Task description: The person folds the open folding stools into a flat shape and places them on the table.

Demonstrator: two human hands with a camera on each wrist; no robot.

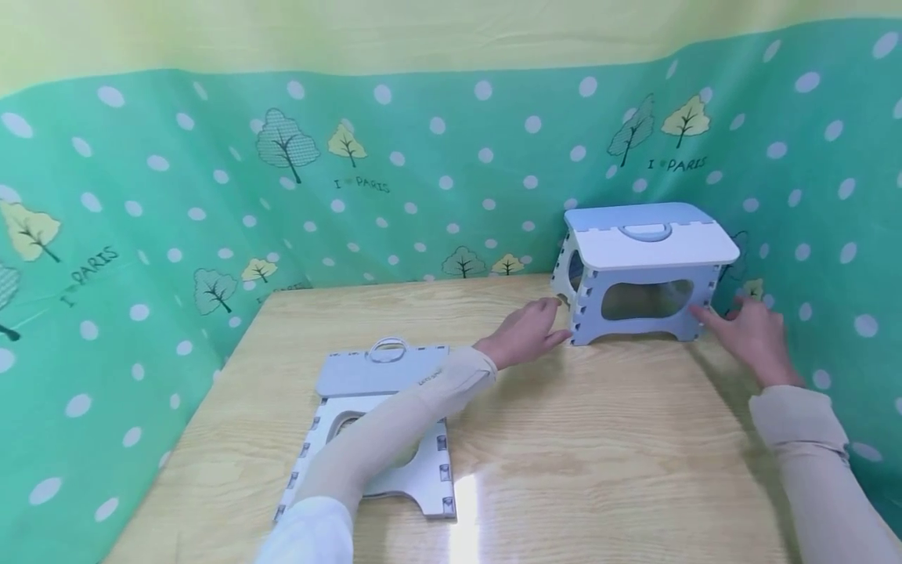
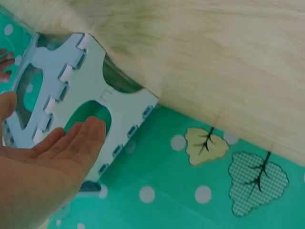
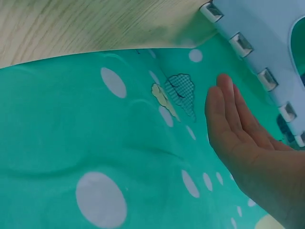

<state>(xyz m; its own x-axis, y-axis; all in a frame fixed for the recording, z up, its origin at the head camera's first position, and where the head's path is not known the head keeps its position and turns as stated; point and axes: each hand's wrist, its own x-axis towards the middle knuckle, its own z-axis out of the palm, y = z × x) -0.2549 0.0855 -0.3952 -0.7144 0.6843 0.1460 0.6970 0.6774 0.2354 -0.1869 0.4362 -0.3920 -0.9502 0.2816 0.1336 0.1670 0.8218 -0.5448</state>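
Green polka-dotted fabric (image 1: pixel 416 168), printed with trees and lettering and topped by a pale yellow band, hangs behind and beside a light wood-grained bench (image 1: pixel 599 446). Upper right of the head frame: a white and pale-blue stool (image 1: pixel 655 249) stands on its legs near the back edge of the bench, its oval openings visible in the front and left panels. My left grip (image 1: pixel 524 333) lies at the stool's left side, fingers extended and the palm turned toward the panel in the left wrist view; I cannot tell whether it touches. My right grip (image 1: pixel 754 333) lies at the opposite side, fingers straight, the thumb pointing at the front right leg; contact there is likewise unclear. Lower left of centre: a folded stool (image 1: pixel 373 376) lies flat, partly covered by my left sleeve (image 1: pixel 384 435).
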